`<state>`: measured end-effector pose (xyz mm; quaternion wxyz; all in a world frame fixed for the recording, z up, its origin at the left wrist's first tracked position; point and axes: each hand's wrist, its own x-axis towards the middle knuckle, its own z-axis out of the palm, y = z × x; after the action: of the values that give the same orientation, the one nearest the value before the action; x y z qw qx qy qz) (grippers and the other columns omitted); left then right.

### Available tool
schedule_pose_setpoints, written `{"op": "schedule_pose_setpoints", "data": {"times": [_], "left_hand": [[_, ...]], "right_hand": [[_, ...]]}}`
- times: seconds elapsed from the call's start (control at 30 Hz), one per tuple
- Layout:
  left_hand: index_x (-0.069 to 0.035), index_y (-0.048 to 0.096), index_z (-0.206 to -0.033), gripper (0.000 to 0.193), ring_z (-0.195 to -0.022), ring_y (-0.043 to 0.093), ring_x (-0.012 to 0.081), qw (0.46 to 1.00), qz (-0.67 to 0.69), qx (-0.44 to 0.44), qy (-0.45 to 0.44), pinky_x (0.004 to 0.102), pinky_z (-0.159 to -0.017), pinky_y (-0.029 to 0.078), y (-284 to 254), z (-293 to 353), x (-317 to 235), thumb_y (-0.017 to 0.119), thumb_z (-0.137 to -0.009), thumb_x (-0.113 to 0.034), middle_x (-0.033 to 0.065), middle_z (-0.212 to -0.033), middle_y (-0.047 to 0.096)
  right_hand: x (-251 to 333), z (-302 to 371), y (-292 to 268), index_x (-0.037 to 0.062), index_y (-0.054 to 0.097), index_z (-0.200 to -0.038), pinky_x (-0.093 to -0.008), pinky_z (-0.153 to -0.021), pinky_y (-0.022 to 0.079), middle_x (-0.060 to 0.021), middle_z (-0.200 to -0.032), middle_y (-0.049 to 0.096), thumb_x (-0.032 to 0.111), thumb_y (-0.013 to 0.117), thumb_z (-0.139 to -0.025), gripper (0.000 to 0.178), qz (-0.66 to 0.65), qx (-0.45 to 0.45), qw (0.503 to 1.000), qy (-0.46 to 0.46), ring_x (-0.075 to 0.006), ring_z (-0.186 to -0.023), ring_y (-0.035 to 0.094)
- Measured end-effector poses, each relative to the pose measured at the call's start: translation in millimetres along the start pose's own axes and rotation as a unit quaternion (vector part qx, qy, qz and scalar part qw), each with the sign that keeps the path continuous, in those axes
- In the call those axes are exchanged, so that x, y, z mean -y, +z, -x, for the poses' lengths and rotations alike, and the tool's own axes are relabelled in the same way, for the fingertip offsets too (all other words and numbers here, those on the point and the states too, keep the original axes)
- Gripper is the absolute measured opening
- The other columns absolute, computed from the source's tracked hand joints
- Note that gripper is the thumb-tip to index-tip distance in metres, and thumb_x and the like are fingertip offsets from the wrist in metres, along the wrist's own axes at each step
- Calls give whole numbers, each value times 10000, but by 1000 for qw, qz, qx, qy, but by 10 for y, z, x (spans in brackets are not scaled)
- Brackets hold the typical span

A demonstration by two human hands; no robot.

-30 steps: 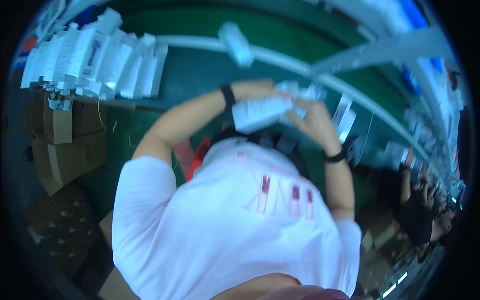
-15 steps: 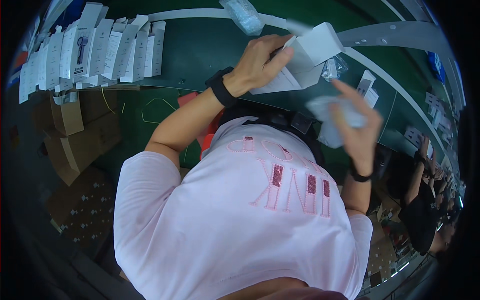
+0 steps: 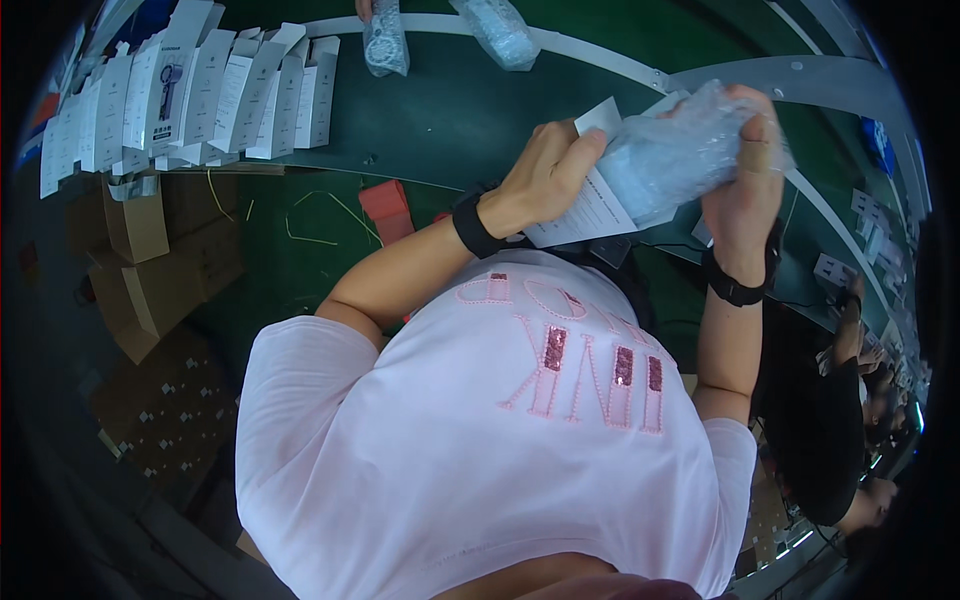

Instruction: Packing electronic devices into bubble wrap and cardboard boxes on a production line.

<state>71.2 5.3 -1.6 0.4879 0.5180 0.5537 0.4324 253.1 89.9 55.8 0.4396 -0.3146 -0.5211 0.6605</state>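
Observation:
My left hand point(image 3: 550, 172) grips a white cardboard box point(image 3: 592, 212) from its left side, thumb on the near face and flaps raised. Fine print covers the face toward me. In my right hand point(image 3: 748, 190) is a bubble-wrapped package point(image 3: 672, 155), pale blue-white under clear plastic, fingers curled round its right end. The package's left end lies at the open mouth of the box, between the flaps. How deep it sits inside I cannot tell. Both are held above the green work surface point(image 3: 430, 125).
A row of white boxes point(image 3: 215, 95) with open tops stands at the left. Bubble-wrapped packages point(image 3: 497, 35) lie by the far rail, another point(image 3: 386, 48) under another person's hand point(image 3: 364, 9). Brown cartons point(image 3: 150, 285) sit below left. A person in black point(image 3: 815, 430) works at the right.
My right hand has brought the bubble-wrapped package up and left to the box mouth. My left hand has tilted the box and drawn it nearer. Another person's hand with a wrapped package has appeared at the top.

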Motion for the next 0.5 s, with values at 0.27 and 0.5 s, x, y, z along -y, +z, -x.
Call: {"op": "schedule_pose_setpoints", "data": {"times": [0.27, 0.5], "left_hand": [[93, 588, -952, 385, -635, 521, 378, 991, 45, -60, 112, 411, -623, 423, 54, 59, 92, 390, -905, -234, 252, -800, 571], [56, 572, -1178, 391, -1000, 615, 312, 994, 76, -74, -25, 382, -851, 450, -60, 417, 357, 336, -945, -151, 231, -1100, 624]], "right_hand": [[450, 40, 5, -34, 639, -1016, -304, -830, 455, -122, -1077, 611, 81, 573, -877, 193, 447, 199, 859, 148, -203, -926, 583], [-102, 225, 65, 18, 660, -1071, -309, -867, 477, -155, -1093, 664, 88, 670, -797, 283, 356, 212, 907, 77, -242, -1020, 635]]}}
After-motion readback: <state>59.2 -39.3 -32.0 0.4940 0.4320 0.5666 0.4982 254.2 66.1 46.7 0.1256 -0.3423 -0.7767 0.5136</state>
